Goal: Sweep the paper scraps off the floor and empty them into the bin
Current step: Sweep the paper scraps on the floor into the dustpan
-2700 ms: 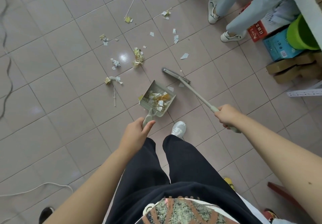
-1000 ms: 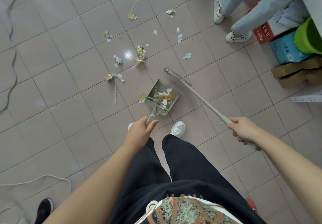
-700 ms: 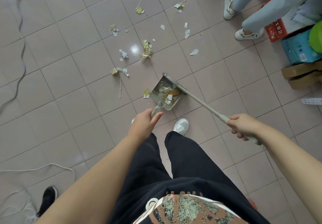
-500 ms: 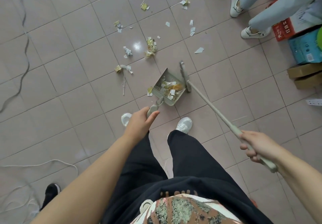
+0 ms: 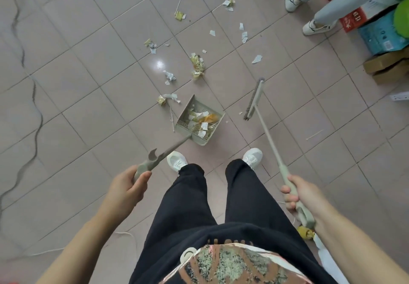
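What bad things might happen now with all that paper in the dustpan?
The dustpan already holds scraps; tipping its open front down might spill them. The left hand grips only the handle's end, so it may wobble. Loose scraps lie near another person's shoes; a wide broom sweep might bump them.

I note the left hand (image 5: 127,187) covers the end of the dustpan (image 5: 200,121) handle, and the right hand (image 5: 298,193) hides a stretch of the broom (image 5: 267,137) grip. I cannot tell whether the broom head touches the floor. A bystander's legs (image 5: 327,7) are cut off by the top edge. The red box (image 5: 354,18), blue box (image 5: 380,36) and green object (image 5: 402,20) run off the right edge, and their print is too small to read. A yellow item (image 5: 305,233) lies half hidden under the right forearm.
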